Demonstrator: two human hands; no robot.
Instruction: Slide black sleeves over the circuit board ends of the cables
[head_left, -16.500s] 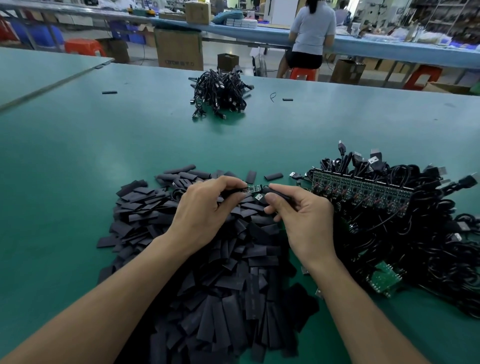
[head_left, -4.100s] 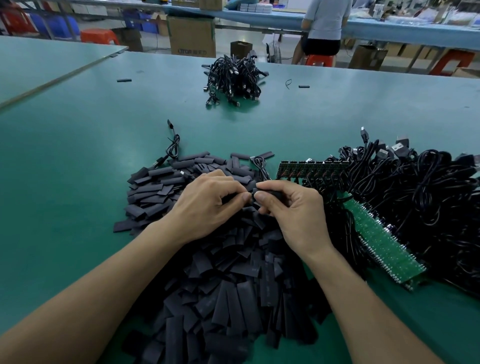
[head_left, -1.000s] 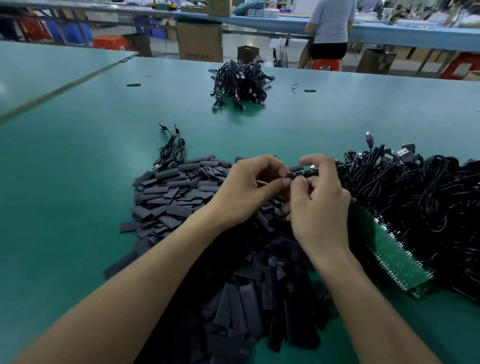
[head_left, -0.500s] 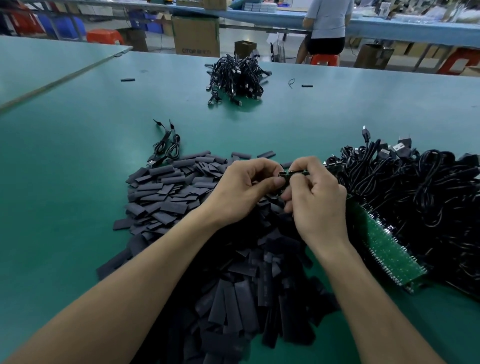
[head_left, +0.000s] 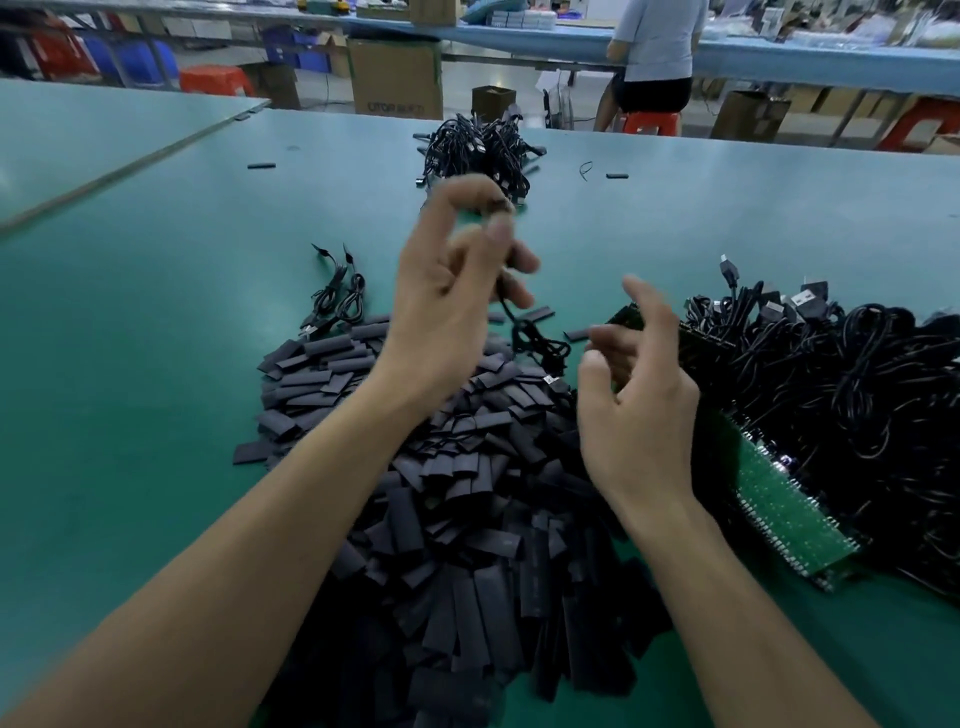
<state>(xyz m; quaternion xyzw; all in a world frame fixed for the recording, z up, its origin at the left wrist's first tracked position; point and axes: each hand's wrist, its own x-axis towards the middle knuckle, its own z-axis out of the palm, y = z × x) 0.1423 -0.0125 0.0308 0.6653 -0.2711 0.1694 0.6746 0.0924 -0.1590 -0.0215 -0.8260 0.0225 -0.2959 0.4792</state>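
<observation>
Left hand (head_left: 441, 291) raised, blurred, pinching cable (head_left: 524, 327) dangling above sleeves (head_left: 467, 493); sleeve on its end: cannot tell. Right hand (head_left: 639, 410) open, empty, beside boards (head_left: 779, 499). Likely setting aside; next: fresh cable, sleeve.

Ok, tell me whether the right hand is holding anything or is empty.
Empty, as far as shows. The right hand is open with fingers spread and apart, nothing between them; the cable hangs from the raised left hand instead.
</observation>
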